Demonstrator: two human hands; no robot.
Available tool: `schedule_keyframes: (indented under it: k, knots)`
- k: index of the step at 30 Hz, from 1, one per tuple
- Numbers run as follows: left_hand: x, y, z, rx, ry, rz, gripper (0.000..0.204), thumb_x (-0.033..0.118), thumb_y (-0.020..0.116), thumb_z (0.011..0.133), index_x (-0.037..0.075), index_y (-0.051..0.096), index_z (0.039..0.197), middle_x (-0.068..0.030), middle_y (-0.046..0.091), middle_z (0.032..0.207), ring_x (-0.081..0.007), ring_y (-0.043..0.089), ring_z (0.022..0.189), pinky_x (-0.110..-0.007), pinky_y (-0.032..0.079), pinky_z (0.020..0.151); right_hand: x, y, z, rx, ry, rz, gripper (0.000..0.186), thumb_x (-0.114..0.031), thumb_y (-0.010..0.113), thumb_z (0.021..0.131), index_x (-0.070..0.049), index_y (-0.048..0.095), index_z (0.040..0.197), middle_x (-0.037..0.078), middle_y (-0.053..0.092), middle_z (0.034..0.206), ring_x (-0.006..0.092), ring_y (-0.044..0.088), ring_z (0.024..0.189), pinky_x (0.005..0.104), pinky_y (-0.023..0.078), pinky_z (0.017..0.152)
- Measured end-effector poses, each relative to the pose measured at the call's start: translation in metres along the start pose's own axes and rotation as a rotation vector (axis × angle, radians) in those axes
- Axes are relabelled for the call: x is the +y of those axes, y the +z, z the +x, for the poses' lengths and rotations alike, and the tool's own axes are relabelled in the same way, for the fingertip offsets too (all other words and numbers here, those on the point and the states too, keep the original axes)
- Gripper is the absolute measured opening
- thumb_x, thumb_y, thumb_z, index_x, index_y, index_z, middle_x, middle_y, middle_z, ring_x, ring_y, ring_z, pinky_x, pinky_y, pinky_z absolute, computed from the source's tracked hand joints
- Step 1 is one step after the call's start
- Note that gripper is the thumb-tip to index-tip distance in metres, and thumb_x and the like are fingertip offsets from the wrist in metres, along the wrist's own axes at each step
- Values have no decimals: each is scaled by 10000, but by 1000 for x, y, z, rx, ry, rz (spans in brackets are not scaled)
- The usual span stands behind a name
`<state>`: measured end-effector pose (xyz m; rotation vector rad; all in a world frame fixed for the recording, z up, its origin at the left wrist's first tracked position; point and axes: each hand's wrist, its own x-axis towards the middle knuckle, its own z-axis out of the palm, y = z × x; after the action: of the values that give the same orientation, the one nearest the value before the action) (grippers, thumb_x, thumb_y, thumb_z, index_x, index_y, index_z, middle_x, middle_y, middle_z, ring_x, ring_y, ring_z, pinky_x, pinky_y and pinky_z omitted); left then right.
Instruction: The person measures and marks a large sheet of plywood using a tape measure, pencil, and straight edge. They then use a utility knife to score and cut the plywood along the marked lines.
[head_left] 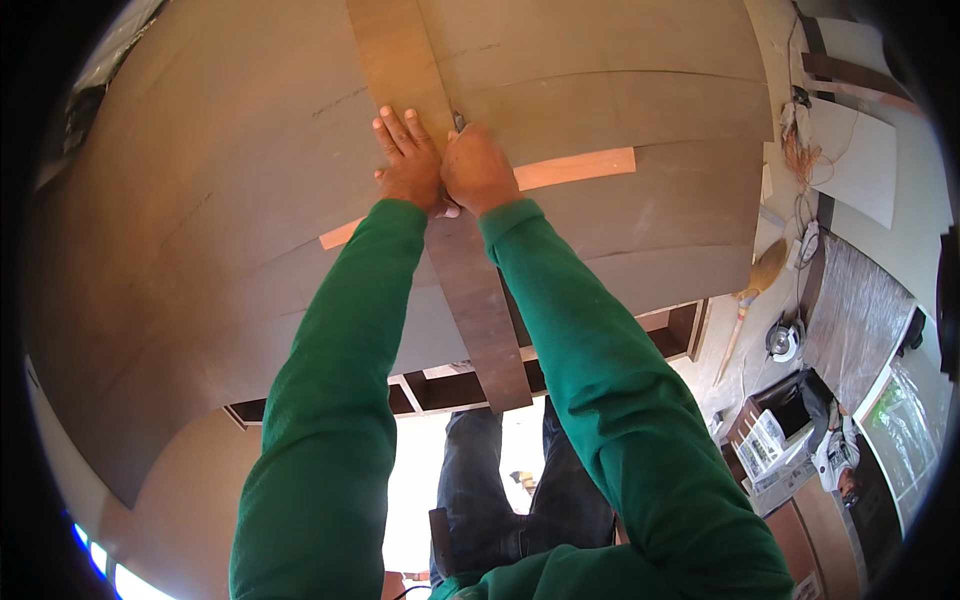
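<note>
A long brown board strip (480,300) lies lengthwise over a large grey-brown sheet (270,190), its near end jutting past the sheet's edge. My left hand (408,165) is pressed on the strip, fingers spread and pointing away from me. Close against it on the right, my right hand (478,168) is closed in a fist at the strip's right edge. From the top of the fist pokes the dark end of a slim tool (459,121); the rest is hidden by the fingers. A narrow orange-brown strip (580,168) runs crosswise beneath my hands.
Under the sheet's near edge shows a dark frame with compartments (450,388). On the right are a broom (765,268), a round power tool (783,338), cables (802,150), and a white panel (850,160). A black box with papers (765,440) stands at lower right.
</note>
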<state>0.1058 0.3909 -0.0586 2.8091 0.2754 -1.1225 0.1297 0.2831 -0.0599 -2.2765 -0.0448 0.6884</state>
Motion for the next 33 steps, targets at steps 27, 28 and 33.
schedule_keyframes:
  k: [27,28,33]
  knots:
    - [9,-2,2,-22,-40,58,1547,459,981,616,-85,-90,1592,-356,-125,1659,-580,-76,1525,-665,482,1043,1,8,9,-248,37,-423,220,-133,664,889,3,774,1022,217,737,1041,370,705,1048,439,564,928]
    - [3,5,5,12,-66,55,1533,462,976,624,-88,-78,1592,-356,-117,1660,-590,-68,1520,-663,482,1046,-1,11,2,-214,74,-380,211,-133,662,894,2,774,1013,222,736,1049,373,706,1048,447,564,925]
    - [22,-16,2,-122,73,396,1457,443,931,698,-162,-80,1555,-421,-75,1630,-635,-9,1497,-692,452,1056,34,-14,-56,-400,27,-404,287,-214,593,965,20,758,991,270,707,1111,424,698,1014,510,559,897]
